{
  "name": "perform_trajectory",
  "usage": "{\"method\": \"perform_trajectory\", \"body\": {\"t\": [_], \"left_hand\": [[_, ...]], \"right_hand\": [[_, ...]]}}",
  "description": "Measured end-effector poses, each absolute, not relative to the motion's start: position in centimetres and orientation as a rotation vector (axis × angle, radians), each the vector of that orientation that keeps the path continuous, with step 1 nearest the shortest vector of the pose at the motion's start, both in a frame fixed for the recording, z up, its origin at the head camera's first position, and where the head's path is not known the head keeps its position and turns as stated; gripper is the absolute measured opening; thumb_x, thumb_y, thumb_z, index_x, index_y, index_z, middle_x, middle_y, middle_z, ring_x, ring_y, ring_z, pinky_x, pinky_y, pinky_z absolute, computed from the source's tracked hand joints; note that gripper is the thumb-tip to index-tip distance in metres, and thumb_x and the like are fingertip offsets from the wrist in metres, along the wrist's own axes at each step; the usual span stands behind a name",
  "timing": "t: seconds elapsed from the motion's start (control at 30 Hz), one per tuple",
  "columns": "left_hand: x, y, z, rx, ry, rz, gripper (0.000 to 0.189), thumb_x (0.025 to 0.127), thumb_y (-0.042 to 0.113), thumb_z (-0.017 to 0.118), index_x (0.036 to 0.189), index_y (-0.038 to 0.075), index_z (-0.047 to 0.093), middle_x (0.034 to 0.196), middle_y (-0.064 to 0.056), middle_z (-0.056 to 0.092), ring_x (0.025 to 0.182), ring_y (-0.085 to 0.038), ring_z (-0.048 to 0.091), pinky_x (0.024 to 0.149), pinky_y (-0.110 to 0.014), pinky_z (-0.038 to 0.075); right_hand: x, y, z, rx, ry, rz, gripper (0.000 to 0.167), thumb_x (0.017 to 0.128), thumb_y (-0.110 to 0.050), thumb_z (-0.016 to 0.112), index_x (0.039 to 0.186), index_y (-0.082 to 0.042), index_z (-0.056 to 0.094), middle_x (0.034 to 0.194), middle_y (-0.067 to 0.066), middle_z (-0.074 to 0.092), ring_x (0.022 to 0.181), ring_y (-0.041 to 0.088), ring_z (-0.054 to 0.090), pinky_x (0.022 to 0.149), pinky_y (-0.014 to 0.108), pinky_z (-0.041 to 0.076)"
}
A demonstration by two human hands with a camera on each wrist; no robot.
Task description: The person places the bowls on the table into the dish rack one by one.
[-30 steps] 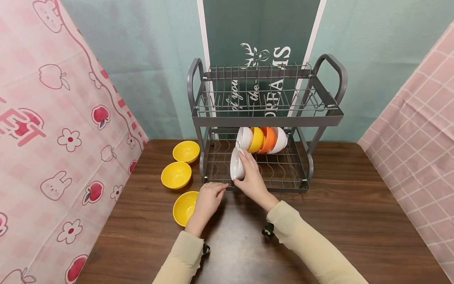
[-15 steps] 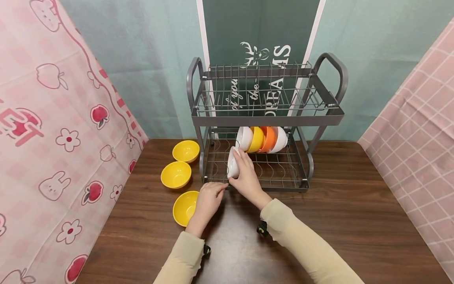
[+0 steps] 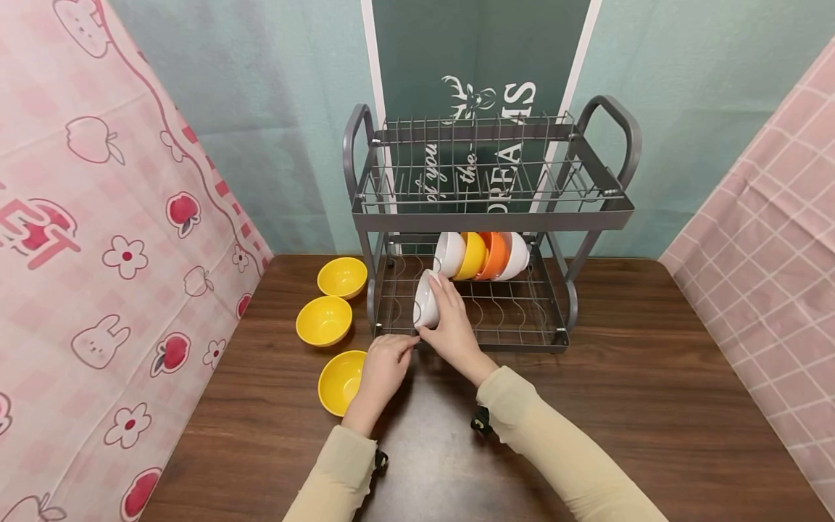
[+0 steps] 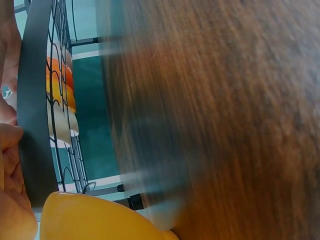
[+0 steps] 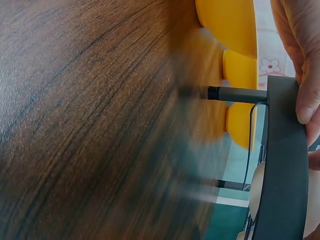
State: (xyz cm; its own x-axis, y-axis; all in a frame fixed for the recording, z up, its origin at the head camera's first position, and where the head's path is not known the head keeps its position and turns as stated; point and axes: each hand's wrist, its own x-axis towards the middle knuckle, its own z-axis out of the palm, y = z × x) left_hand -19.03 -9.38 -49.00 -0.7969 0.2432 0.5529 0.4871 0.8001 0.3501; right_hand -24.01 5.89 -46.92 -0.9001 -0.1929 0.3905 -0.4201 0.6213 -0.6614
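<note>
My right hand (image 3: 453,333) holds a white bowl (image 3: 425,301) on its edge, fingers over its outside, at the front of the lower tier of a dark grey dish rack (image 3: 492,222). The bowl's opening faces left. To the left, my left hand (image 3: 385,366) grips the rack's front rail (image 5: 285,160); its thumb (image 5: 306,107) lies against the rail's face in the right wrist view. Behind the held bowl, a white bowl (image 3: 450,254), a yellow bowl (image 3: 472,255), an orange bowl (image 3: 494,255) and another white bowl (image 3: 517,257) stand on edge in a row.
Left of the rack sit three upright yellow bowls: a back one (image 3: 342,278), a middle one (image 3: 324,321) and a front one (image 3: 339,383), partly behind the left hand. The rack's upper tier has wire dividers and side handles. Printed cloths surround the wooden table (image 3: 652,377).
My right hand has shifted slightly left along the lower tier with the white bowl, which leans more with its opening to the left. The left hand stays at the front rail.
</note>
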Motion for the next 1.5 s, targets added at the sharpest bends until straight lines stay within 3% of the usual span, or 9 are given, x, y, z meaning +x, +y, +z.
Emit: {"method": "perform_trajectory", "body": {"t": [0.47, 0.7, 0.9, 1.23, 1.5], "left_hand": [[-19.2, -9.4, -49.0, -0.529, -2.521, -0.691, 0.017, 0.081, 0.006, 0.066, 0.095, 0.013, 0.074, 0.091, 0.0, 0.073, 0.088, -0.017, 0.065, 0.084, -0.032, 0.049], [-19.3, -9.4, -49.2, -0.534, -2.511, -0.694, 0.018, 0.081, 0.005, 0.066, 0.095, 0.013, 0.074, 0.09, 0.0, 0.073, 0.087, -0.018, 0.065, 0.084, -0.032, 0.049], [-19.1, -9.2, -48.9, -0.544, -2.602, -0.676, 0.021, 0.083, 0.009, 0.065, 0.101, 0.015, 0.072, 0.097, 0.0, 0.072, 0.092, -0.018, 0.065, 0.088, -0.033, 0.047], [-18.1, -9.7, -48.3, -0.536, -2.671, -0.703, 0.024, 0.084, 0.012, 0.064, 0.108, 0.01, 0.069, 0.109, -0.004, 0.068, 0.105, -0.021, 0.061, 0.1, -0.038, 0.042], [-16.0, -11.0, -48.8, -0.396, -2.576, -0.76, 0.024, 0.08, 0.006, 0.067, 0.103, 0.01, 0.07, 0.118, -0.004, 0.062, 0.11, -0.023, 0.057, 0.091, -0.037, 0.049]], "right_hand": [[-24.0, 5.9, -46.7, 0.499, -2.6, 1.16, 0.09, 0.069, -0.01, 0.077, 0.145, -0.014, 0.028, 0.154, 0.01, 0.018, 0.139, 0.036, 0.021, 0.109, 0.052, 0.03], [-23.8, 6.2, -46.7, 0.518, -2.645, 1.12, 0.091, 0.074, -0.015, 0.076, 0.147, -0.017, 0.022, 0.157, 0.008, 0.012, 0.143, 0.035, 0.012, 0.113, 0.052, 0.022], [-23.0, 7.7, -46.8, 0.546, -2.591, 1.041, 0.089, 0.074, -0.02, 0.076, 0.146, -0.01, 0.025, 0.155, 0.012, 0.017, 0.141, 0.037, 0.017, 0.113, 0.054, 0.019], [-20.4, 10.3, -47.5, 0.436, -2.678, 0.8, 0.082, 0.077, -0.031, 0.073, 0.145, -0.016, 0.03, 0.154, 0.008, 0.024, 0.14, 0.032, 0.023, 0.11, 0.06, 0.017], [-18.4, 11.7, -48.9, 0.42, -2.733, 0.638, 0.077, 0.076, -0.036, 0.071, 0.142, -0.018, 0.035, 0.153, 0.006, 0.024, 0.14, 0.031, 0.024, 0.11, 0.06, 0.017]]}}
